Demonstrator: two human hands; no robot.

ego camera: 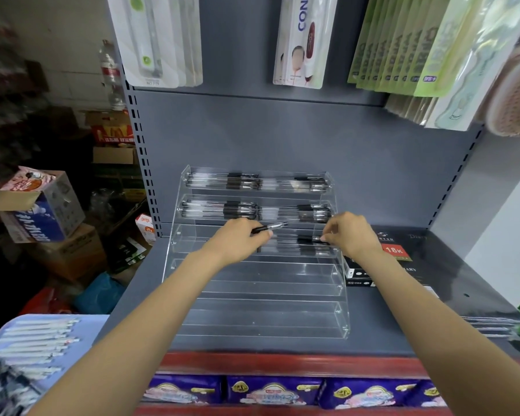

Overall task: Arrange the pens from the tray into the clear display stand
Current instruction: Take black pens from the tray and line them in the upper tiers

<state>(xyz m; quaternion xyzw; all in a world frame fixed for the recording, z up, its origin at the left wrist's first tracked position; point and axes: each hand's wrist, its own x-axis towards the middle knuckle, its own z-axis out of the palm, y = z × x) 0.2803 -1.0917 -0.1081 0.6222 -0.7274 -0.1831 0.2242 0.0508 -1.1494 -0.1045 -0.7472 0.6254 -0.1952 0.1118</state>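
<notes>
A clear stepped display stand [261, 283] sits on the grey shelf. Its top two tiers hold rows of black-and-clear pens [252, 181], and the third tier has several pens on its right half. My left hand [237, 238] is shut on a black-and-clear pen [270, 227], held above the third tier with its tip pointing right. My right hand [348, 232] pinches the end of a pen [308, 239] lying in the third tier. A light blue tray [81, 321] at the lower left holds several white pens [33, 340]. The lower tiers hold nothing.
Black notebook packs [391, 253] lie right of the stand. Packaged goods hang on the back panel above. Cardboard boxes [42, 211] are piled on the floor to the left. Purple packets [270, 391] line the shelf below the red edge.
</notes>
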